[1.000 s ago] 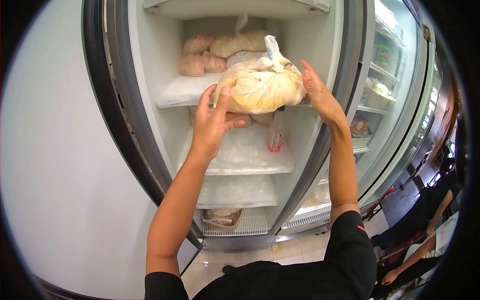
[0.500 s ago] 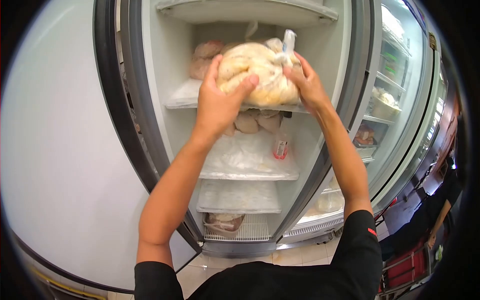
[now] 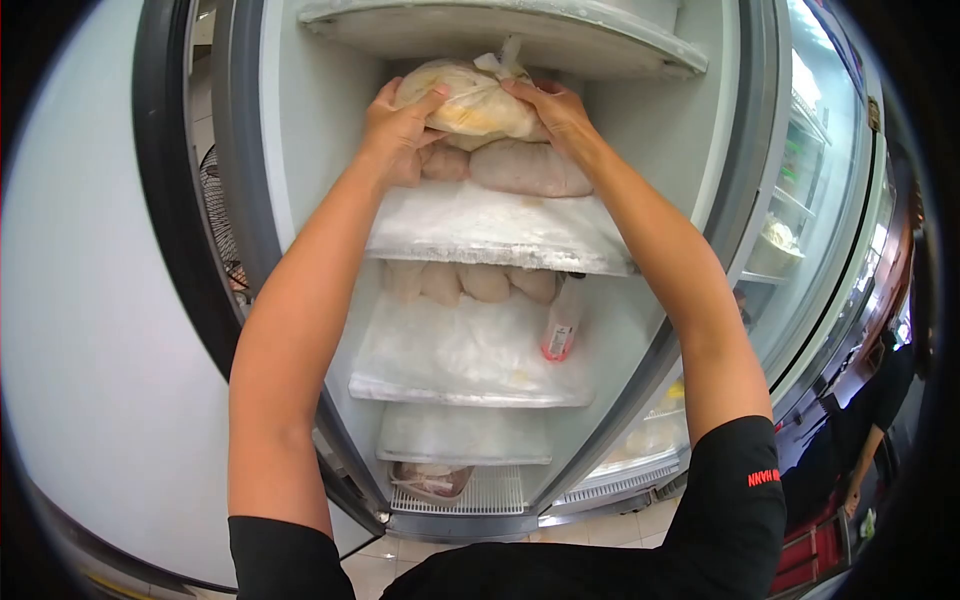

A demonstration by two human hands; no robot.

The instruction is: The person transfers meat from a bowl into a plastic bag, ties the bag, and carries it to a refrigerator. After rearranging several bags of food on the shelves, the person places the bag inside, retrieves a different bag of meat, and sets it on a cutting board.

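A clear plastic bag of pale yellow food [image 3: 468, 100], knotted at the top, rests on other frozen bags [image 3: 525, 168] at the back of an upper freezer shelf [image 3: 480, 228]. My left hand [image 3: 398, 128] grips the bag's left side. On its right side, near the knot, my right hand [image 3: 556, 112] is shut on the same bag. Both arms reach up into the open freezer.
Frost covers the shelves; more pale bags [image 3: 470, 282] and a small bottle with a red label [image 3: 562, 328] lie on the shelf below. A wire rack [image 3: 500, 490] holds a bag at the bottom. A glass-door fridge [image 3: 800, 200] stands right. Another person [image 3: 860, 440] stands at far right.
Both hands lifted the bag from the shelf's front edge and pushed it up and back onto the pile of frozen bags. The view moved closer to the freezer.
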